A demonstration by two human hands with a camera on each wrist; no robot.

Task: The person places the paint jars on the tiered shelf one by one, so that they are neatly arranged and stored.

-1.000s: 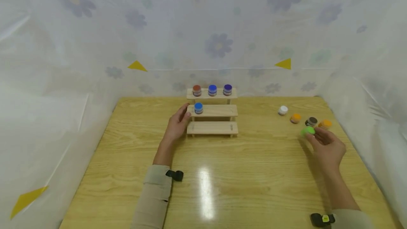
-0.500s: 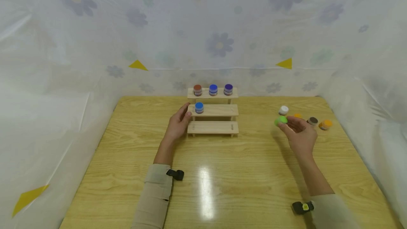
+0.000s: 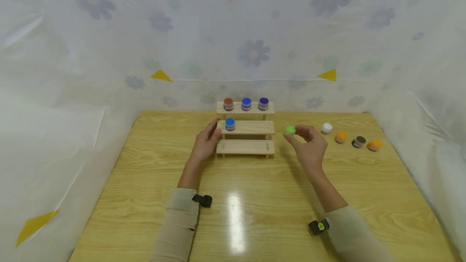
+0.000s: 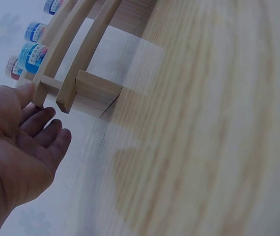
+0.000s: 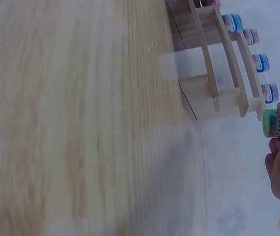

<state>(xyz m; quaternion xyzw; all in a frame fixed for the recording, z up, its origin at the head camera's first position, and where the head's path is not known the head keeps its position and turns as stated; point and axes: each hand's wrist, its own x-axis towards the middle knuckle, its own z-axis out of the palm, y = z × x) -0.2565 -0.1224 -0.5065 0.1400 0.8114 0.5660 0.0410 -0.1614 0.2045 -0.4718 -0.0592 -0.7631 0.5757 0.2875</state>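
A three-tier wooden display rack (image 3: pixel 253 127) stands at the table's far side. My left hand (image 3: pixel 205 144) holds the left end of its middle tier, the thumb at the board's end in the left wrist view. Between thumb and fingers of my right hand (image 3: pixel 311 148) is a small paint jar with a green lid (image 3: pixel 290 130), raised just right of the rack. A red-brown jar (image 3: pixel 228 104), a blue jar (image 3: pixel 246 104) and a dark purple-blue jar (image 3: pixel 263 104) line the top tier. One light-blue jar (image 4: pixel 33 58) sits at the middle tier's left end; the bottom tier is bare.
To the right stand a white jar (image 3: pixel 326 128), an orange jar (image 3: pixel 341 137), a black-lidded jar (image 3: pixel 359 142) and another orange jar (image 3: pixel 375 145), in a slanting row. A flowered plastic sheet (image 3: pixel 204 31) hangs behind and around the wood-grain table (image 3: pixel 276 197).
My right hand has carried the green jar leftward from the row of jars to beside the rack. The left hand has stayed at the rack's left end.
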